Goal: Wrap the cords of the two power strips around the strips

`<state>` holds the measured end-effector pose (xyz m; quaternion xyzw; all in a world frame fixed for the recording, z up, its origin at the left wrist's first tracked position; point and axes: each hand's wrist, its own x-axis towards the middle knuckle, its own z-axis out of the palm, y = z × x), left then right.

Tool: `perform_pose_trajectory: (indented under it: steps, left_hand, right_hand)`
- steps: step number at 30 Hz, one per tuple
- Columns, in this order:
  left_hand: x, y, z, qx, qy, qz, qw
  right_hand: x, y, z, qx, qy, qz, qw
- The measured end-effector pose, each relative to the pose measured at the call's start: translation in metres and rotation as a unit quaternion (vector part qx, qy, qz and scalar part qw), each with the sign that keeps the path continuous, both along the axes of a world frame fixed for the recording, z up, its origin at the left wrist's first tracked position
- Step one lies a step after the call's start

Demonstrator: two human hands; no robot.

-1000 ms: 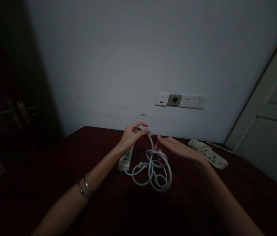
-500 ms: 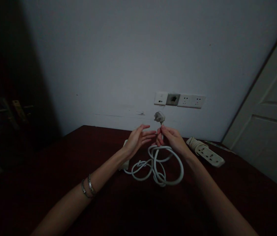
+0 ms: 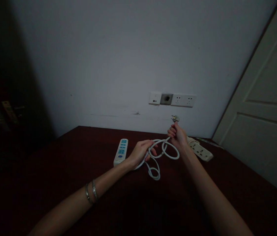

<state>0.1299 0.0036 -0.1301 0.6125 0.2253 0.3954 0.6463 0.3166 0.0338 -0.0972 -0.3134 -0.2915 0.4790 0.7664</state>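
Dim grey-white wall (image 3: 99,65) ahead of both hands; dark red-brown, smooth-topped table (image 3: 67,154) beneath them. Right hand (image 3: 177,133): closed in a fist on the long, white, round-section cord (image 3: 160,140), just below the pale plug with metal pins (image 3: 175,119), which stands clear above the thumb. Left hand (image 3: 142,152): fingers curled around the loops of the same cord, grip apparently light; thumb not clearly seen. Loose loops hang between the hands, one smaller coil below the left fingers. Long white power strip with blue socket faces (image 3: 121,152) lies on the table just left of the left hand. Cream-coloured extension strip with wrapped cord (image 3: 202,152) lies right of the right wrist.

Step in hand, as judged: drawing the cord out and loosening its loops. Next move seems to call for a steady right grip while the left separates the crossed turns without tightening them.

Against 0.5 s ago: left hand was open beside the right, now on the cord; right hand and plug shifted rightward; blue-faced strip, then mostly hidden behind the left hand, now shows
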Motion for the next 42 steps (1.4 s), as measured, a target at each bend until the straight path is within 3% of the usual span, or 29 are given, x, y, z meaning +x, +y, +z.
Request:
perform_pose_trajectory:
  steps: [4,9,15,19,23,26,29,33,36,42]
  left_hand:
    - [0.003,-0.009,-0.006,0.050,0.030,-0.044,0.997]
    - [0.007,-0.018,-0.014,0.033,0.052,-0.130,0.990]
    - [0.003,-0.025,-0.007,0.055,0.083,-0.163,0.982]
    - [-0.002,-0.036,0.005,0.217,0.145,-0.171,0.950]
    - [-0.008,-0.051,0.014,0.403,0.192,-0.086,0.891]
    - [-0.014,-0.059,0.011,0.450,0.248,-0.040,0.857]
    - [-0.019,-0.063,-0.001,0.450,0.268,0.006,0.852]
    - [-0.020,-0.064,-0.016,0.378,0.225,0.073,0.895]
    - [-0.020,-0.063,-0.018,0.348,0.217,0.064,0.910]
    - [-0.021,-0.071,-0.009,0.361,0.242,0.027,0.900]
  right_hand:
    - [0.024,0.007,-0.010,-0.008,0.016,-0.035,0.999]
    - [0.046,0.011,-0.016,-0.010,0.016,-0.084,0.996]
    - [0.060,0.006,-0.007,-0.001,0.021,-0.105,0.994]
    - [0.068,-0.005,0.007,0.014,0.028,-0.114,0.993]
    - [0.078,-0.017,0.016,0.024,0.038,-0.126,0.991]
    - [0.085,-0.022,0.018,0.027,0.046,-0.140,0.989]
    - [0.093,-0.024,0.017,0.029,0.053,-0.152,0.987]
    - [0.100,-0.023,0.014,0.031,0.056,-0.160,0.985]
    - [0.104,-0.022,0.013,0.033,0.055,-0.164,0.984]
    - [0.115,-0.023,0.013,0.026,0.051,-0.185,0.981]
